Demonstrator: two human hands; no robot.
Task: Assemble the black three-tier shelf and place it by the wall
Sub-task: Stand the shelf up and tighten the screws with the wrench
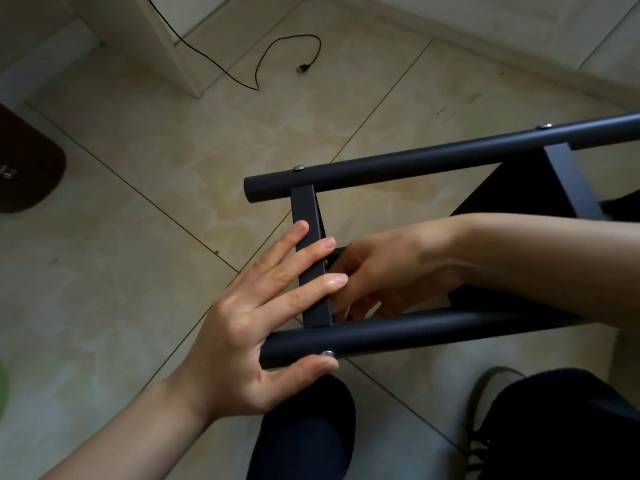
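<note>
The black shelf frame lies on its side over the tiled floor. Two round black tubes, the far tube (433, 157) and the near tube (398, 336), are joined by a flat black crossbar (304, 209). A second crossbar (571, 181) and a black shelf panel (512, 192) sit to the right. Silver screw heads show on both tubes. My left hand (263, 306) lies with straight fingers across the crossbar, thumb against the near tube by a screw (328, 353). My right hand (384, 271) reaches behind the crossbar with curled fingers; what they pinch is hidden.
A black cable (277, 53) with a plug end lies on the floor at the top, beside a white furniture leg (180, 46). A dark brown round object (31, 168) sits at the left edge. My dark-clothed knees (304, 427) are below the frame.
</note>
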